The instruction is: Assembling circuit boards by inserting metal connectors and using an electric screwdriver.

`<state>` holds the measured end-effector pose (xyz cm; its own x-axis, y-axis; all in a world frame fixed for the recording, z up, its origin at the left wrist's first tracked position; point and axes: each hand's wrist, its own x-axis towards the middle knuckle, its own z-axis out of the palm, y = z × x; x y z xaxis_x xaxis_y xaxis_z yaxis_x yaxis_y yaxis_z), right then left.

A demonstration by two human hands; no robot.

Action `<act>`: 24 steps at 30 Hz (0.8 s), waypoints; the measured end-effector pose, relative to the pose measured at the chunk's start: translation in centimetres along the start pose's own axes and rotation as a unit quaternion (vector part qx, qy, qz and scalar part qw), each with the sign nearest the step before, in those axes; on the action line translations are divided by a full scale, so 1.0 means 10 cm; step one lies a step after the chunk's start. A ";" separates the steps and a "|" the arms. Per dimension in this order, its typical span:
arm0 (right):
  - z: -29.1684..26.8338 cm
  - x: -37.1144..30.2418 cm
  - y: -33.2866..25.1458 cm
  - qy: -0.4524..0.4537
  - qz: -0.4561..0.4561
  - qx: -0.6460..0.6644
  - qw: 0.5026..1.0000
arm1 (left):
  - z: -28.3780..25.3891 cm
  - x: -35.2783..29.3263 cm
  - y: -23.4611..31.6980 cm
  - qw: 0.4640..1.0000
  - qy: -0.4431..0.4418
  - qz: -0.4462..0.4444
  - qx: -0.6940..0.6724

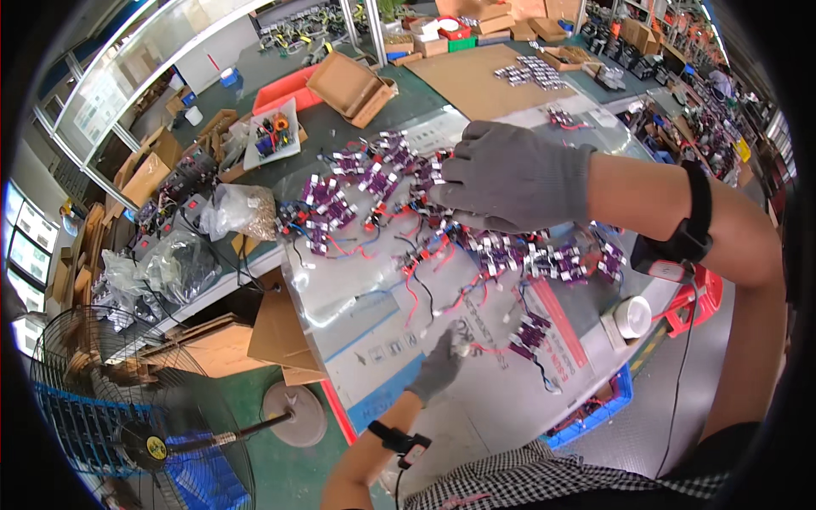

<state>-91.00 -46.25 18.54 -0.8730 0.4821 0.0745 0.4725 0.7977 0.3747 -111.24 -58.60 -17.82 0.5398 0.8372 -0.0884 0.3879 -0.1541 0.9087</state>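
My right hand (518, 178), in a grey glove, reaches across a heap of purple circuit boards (391, 174) with red and black wires. Its fingers are stretched out and slightly apart over the boards; their tips partly hide what lies beneath. Lower down, my gloved left hand (439, 367) is closed at the end of a red wire (490, 349), beside a small pale connector. That wire leads to a separate group of purple boards (530, 335) lying on the sheet-covered tabletop (374, 340). More purple boards (544, 259) lie just below my right hand.
A white round tub (631, 317) stands at the table's right edge, next to a red stool (693, 302). Below the front edge sits a blue crate (599, 416). A fan (140, 425) is at lower left. Cardboard boxes (350, 85) and plastic bags (238, 211) lie beyond.
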 end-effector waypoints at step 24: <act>4.16 3.29 1.83 -0.006 0.272 0.086 0.958 | -4.24 2.66 -1.11 0.894 0.310 -0.040 0.320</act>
<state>-105.99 -0.68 -10.62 -0.4905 0.8469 0.2054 0.8714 0.4743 0.1253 -132.89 -12.35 -12.93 0.0496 0.9584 0.2813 0.8623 -0.1832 0.4721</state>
